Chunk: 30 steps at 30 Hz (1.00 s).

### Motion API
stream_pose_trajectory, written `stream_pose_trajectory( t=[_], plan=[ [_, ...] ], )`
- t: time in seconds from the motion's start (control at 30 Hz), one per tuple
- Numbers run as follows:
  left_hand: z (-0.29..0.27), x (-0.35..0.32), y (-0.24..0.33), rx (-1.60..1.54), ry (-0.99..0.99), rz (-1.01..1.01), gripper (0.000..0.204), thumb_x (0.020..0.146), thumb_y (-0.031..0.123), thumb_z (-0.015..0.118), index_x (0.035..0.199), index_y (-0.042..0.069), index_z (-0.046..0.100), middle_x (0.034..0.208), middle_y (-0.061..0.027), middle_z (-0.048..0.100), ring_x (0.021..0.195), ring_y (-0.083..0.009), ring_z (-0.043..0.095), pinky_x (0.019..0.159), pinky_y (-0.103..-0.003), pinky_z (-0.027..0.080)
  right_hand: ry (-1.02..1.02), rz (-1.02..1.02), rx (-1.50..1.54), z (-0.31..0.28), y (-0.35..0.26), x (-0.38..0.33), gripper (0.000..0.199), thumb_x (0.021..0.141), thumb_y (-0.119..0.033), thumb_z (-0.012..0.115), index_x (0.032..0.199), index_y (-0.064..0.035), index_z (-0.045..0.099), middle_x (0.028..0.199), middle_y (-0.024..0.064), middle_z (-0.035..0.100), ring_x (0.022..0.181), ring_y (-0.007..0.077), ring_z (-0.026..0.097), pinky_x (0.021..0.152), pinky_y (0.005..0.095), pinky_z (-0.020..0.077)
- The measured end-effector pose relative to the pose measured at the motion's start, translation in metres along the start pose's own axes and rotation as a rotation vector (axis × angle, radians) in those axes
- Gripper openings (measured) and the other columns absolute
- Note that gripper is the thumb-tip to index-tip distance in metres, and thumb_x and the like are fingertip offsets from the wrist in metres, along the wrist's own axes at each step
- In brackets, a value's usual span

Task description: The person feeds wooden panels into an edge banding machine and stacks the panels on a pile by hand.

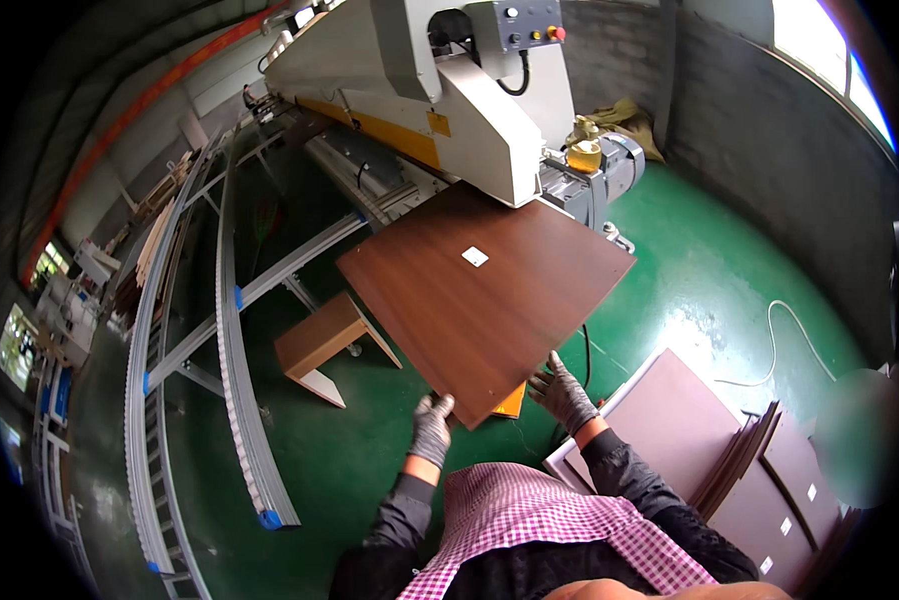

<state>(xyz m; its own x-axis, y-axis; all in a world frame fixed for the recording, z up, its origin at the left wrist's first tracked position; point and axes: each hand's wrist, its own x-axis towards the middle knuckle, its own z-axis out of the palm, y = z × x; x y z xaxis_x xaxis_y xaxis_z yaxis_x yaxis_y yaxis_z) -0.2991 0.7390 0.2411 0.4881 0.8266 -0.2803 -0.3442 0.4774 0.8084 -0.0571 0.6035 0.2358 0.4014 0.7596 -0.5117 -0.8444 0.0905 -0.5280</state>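
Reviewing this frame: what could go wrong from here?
1. The left hand and right hand are both near one corner of the brown panel, which extends well beyond them toward the machine; it might twist or tip if a grip slips.
2. The white hose curves across the green floor, so it could trip someone stepping there.

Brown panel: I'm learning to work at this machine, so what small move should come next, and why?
Probably firm up the right hand on the edge before shifting the brown panel. The left hand grips near the closest corner, but the right one's hold is hard to tell, and much of the panel juts out from the white machine.
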Motion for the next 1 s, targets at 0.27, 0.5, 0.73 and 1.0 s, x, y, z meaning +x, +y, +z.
stream_pose_trajectory(
  t=[0.27, 0.5, 0.73, 1.0],
  plan=[
    [0.035, -0.109, 0.035, 0.517, -0.382, -0.498, 0.029, 0.092, 0.028, 0.065, 0.11, 0.005, 0.059, 0.097, -0.0059, 0.064, 0.082, -0.0174, 0.065, 0.076, -0.033, 0.055, 0.177, -0.158, 0.226, -0.047, -0.006, -0.068, 0.035, 0.091, -0.015, 0.065, 0.12, -0.0019, 0.051, 0.112, 0.0115, 0.062, 0.103, 0.0255, 0.061, 0.09, 0.0441, 0.0527],
    [0.031, 0.08, 0.177, 1.799, 0.276, 0.793, 0.061, 0.091, 0.044, 0.058, 0.13, -0.002, 0.048, 0.138, -0.0245, 0.045, 0.128, -0.0371, 0.044, 0.106, -0.043, 0.036, 0.361, -0.225, 0.075, -0.149, -0.053, -0.193, 0.036, 0.089, -0.019, 0.067, 0.117, 0.0006, 0.057, 0.102, 0.0153, 0.066, 0.087, 0.028, 0.066, 0.081, 0.0447, 0.0559],
    [0.018, 0.142, 0.039, 0.724, -0.295, -0.236, 0.059, 0.091, 0.047, 0.059, 0.122, -0.003, 0.058, 0.115, -0.0139, 0.064, 0.098, -0.0279, 0.063, 0.091, -0.041, 0.051, 0.833, -0.319, -0.366, -0.224, -0.061, -0.303, 0.039, 0.086, -0.026, 0.069, 0.112, 0.0019, 0.061, 0.098, 0.0143, 0.068, 0.091, 0.0262, 0.066, 0.082, 0.0363, 0.0522],
    [0.19, -0.031, -0.041, 1.032, -0.356, -0.238, 0.055, 0.087, 0.048, 0.064, 0.101, -0.005, 0.066, 0.095, -0.0133, 0.068, 0.082, -0.0234, 0.061, 0.078, -0.037, 0.052, 1.192, -0.207, -1.585, -0.438, 0.003, -0.414, 0.027, 0.091, -0.027, 0.05, 0.111, -0.0233, 0.067, 0.108, 0.0056, 0.069, 0.1, 0.0257, 0.066, 0.085, 0.0396, 0.0516]
  ],
)
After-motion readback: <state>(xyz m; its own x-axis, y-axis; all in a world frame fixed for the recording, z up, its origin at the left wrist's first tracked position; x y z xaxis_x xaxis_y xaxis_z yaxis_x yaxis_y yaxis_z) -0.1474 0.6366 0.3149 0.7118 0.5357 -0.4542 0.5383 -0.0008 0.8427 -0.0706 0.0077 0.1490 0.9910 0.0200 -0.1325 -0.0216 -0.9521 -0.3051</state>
